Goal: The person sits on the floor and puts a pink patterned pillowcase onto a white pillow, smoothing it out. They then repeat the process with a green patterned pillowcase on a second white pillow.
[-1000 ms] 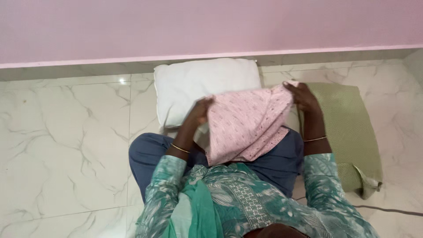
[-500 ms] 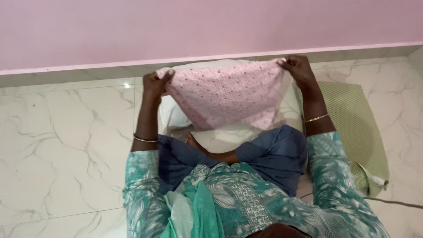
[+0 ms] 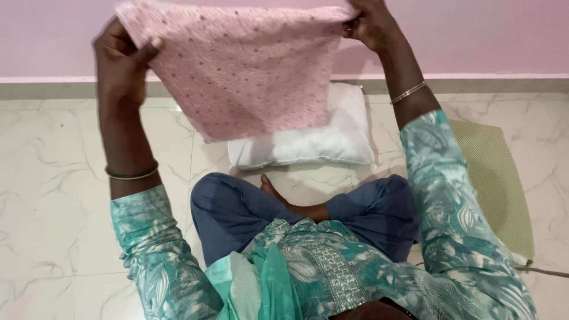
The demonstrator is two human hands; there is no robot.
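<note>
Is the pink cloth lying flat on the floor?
No, both hands, left hand and right hand, hold the pink cloth up in the air above the white pillow.

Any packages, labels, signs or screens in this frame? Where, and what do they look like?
None in view, only soft goods.
Pink dotted cloth: held up between left hand and right hand.
White pillow: on the marble floor by the wall.
Green cushion: on the floor, right side.

**Around the work area**

I see a white pillow (image 3: 308, 139) lying on the white marble floor (image 3: 53, 178), close to the pink wall (image 3: 474, 35). To its right, a green cushion (image 3: 495, 178) lies flat on the floor, and a thin dark cord (image 3: 548, 270) runs past its near corner.
</note>
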